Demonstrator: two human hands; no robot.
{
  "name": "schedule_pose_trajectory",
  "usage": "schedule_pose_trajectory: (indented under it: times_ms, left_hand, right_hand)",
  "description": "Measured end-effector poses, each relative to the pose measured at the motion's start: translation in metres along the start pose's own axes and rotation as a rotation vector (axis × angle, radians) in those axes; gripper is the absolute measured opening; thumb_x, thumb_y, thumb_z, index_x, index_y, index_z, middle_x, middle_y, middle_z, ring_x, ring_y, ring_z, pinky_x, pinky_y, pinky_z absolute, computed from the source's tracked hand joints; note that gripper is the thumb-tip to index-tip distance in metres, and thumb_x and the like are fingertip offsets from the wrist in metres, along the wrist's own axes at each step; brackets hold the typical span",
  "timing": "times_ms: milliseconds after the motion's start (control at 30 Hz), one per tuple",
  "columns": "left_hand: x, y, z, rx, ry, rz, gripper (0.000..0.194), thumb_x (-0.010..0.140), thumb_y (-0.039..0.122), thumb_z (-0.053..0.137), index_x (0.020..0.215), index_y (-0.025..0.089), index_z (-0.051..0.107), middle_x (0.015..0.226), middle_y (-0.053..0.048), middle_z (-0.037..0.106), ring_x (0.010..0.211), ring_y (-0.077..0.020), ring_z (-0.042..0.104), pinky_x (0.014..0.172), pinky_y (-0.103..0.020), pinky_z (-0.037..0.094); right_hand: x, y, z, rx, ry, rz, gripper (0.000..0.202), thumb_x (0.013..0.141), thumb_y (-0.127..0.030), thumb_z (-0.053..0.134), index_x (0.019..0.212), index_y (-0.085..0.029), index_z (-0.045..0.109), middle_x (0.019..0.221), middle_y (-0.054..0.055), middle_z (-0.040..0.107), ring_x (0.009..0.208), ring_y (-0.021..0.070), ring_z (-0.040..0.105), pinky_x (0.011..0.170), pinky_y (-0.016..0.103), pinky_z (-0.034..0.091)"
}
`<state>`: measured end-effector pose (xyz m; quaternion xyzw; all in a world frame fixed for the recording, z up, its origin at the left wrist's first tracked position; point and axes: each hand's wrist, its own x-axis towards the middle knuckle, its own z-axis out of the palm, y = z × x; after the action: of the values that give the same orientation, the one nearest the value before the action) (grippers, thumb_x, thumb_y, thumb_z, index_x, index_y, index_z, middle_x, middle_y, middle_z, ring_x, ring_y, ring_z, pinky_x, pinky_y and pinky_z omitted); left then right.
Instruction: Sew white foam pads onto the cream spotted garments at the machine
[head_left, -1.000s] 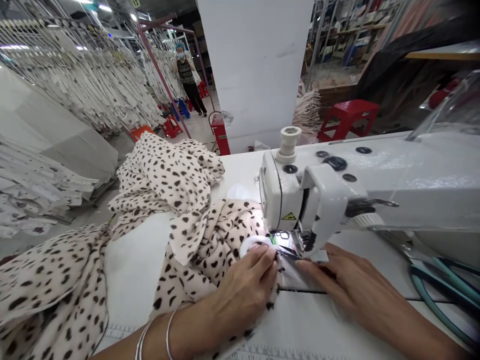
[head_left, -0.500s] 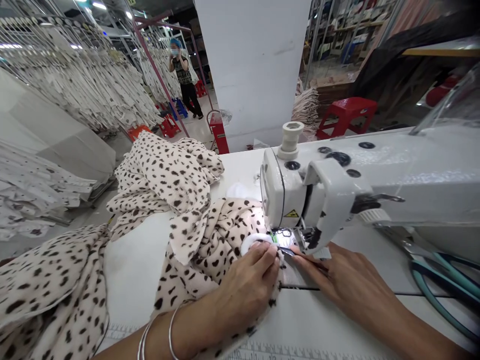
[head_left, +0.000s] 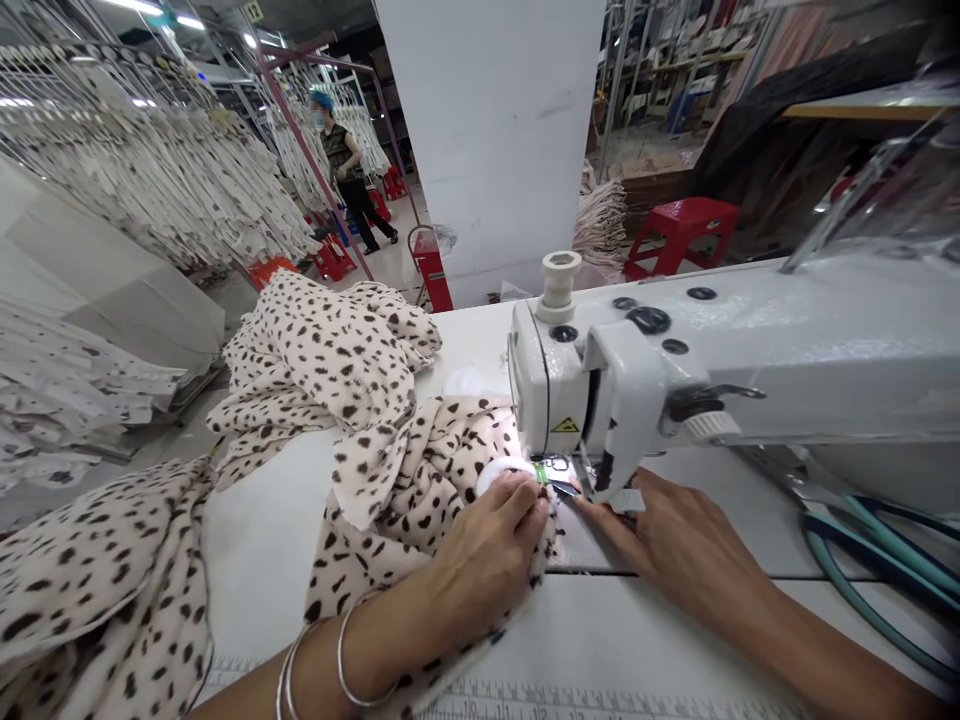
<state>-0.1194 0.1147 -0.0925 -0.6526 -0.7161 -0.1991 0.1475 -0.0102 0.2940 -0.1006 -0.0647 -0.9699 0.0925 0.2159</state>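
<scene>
— One counter (head_left: 615, 640), one sewing machine (head_left: 795, 350): where's the spotted plush fabric (head_left: 450, 440)?
— Toward the counter's left edge, part pinched by the left hand (head_left: 487, 530).
— Any risk?
— The right hand (head_left: 667, 520) grips a pointed tool (head_left: 564, 489); a slip could nick the fabric.

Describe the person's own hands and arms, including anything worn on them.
The left hand is bare, without a glove, and the left forearm shows no sleeve. Around it sit slim, rounded, silvery bangles: one nearer the hand and what looks like a close-set pair further up. The right hand is also ungloved, and the right forearm shows neither sleeve nor bangle.
</scene>
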Motion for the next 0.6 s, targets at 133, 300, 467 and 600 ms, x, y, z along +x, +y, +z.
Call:
schedule_pose_trajectory:
  times_ms: [133, 300, 467, 600]
  left_hand:
    - [0.0, -0.001, 0.001, -0.014, -0.006, -0.014, 0.021, 0.092, 0.004, 0.037, 0.103, 0.008, 0.055, 0.096, -0.012, 0.059, 0.09, -0.021, 0.057, 0.075, -0.032, 0.058]
    - [0.002, -0.001, -0.002, -0.012, -0.031, -0.011, 0.021, 0.094, 0.006, 0.037, 0.105, 0.009, 0.054, 0.095, -0.012, 0.059, 0.09, -0.0213, 0.058, 0.074, -0.032, 0.058]
    - [-0.002, 0.0, -0.001, 0.027, -0.043, 0.012, 0.024, 0.095, 0.006, 0.037, 0.112, 0.008, 0.052, 0.096, -0.011, 0.061, 0.1, -0.0232, 0.058, 0.083, -0.037, 0.057]
    - [-0.007, 0.002, 0.003, 0.091, 0.006, 0.0, 0.026, 0.093, 0.006, 0.041, 0.116, 0.005, 0.053, 0.101, -0.012, 0.062, 0.111, -0.0273, 0.055, 0.095, -0.044, 0.053]
  right_hand:
    - [0.0, 0.004, -0.003, 0.073, -0.021, 0.007, 0.042, 0.096, -0.04, 0.041, 0.06, -0.019, 0.047, 0.056, -0.001, 0.051, 0.035, 0.0084, 0.043, 0.037, 0.02, 0.028]
    - [-0.003, 0.002, -0.015, 0.157, -0.031, 0.035, 0.041, 0.095, -0.039, 0.044, 0.058, -0.022, 0.04, 0.048, -0.005, 0.037, 0.036, 0.0094, 0.037, 0.039, 0.022, 0.025]
    - [-0.002, -0.002, -0.011, 0.145, -0.11, 0.082, 0.041, 0.094, -0.039, 0.046, 0.058, -0.023, 0.039, 0.046, -0.004, 0.039, 0.035, 0.0101, 0.041, 0.04, 0.022, 0.027]
    - [-0.001, -0.002, -0.006, 0.081, -0.115, 0.085, 0.037, 0.093, -0.039, 0.045, 0.06, -0.022, 0.044, 0.046, -0.004, 0.043, 0.035, 0.0111, 0.044, 0.04, 0.021, 0.025]
